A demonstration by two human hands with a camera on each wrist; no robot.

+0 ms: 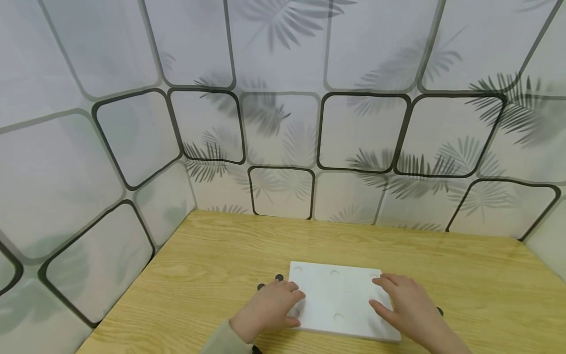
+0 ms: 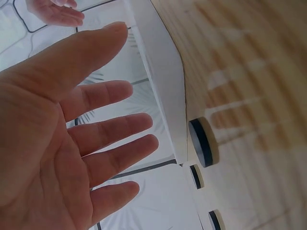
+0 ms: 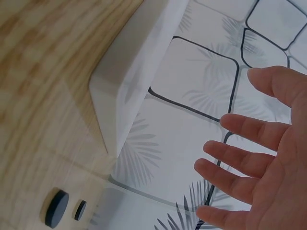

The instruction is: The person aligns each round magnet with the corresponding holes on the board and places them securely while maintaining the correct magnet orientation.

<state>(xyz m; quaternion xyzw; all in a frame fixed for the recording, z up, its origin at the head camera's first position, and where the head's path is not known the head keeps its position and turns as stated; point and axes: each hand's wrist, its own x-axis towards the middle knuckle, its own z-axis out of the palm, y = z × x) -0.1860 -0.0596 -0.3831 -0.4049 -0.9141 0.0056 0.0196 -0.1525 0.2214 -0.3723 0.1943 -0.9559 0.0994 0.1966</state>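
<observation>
Hovering around white board (image 1: pixel 332 295) on surface (image 1: pixel 212 255): left hand (image 1: pixel 270 305) at nine o'clock, right hand (image 1: pixel 409 307) at three; each grip apart. Black disc (image 1: pixel 439 311) at three o'clock from right hand.

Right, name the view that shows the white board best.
The head view: it shows the white board from above, round recesses included, though partly hidden. The left wrist view catches it nearly edge-on; the right wrist view shows its side and one corner.
</observation>
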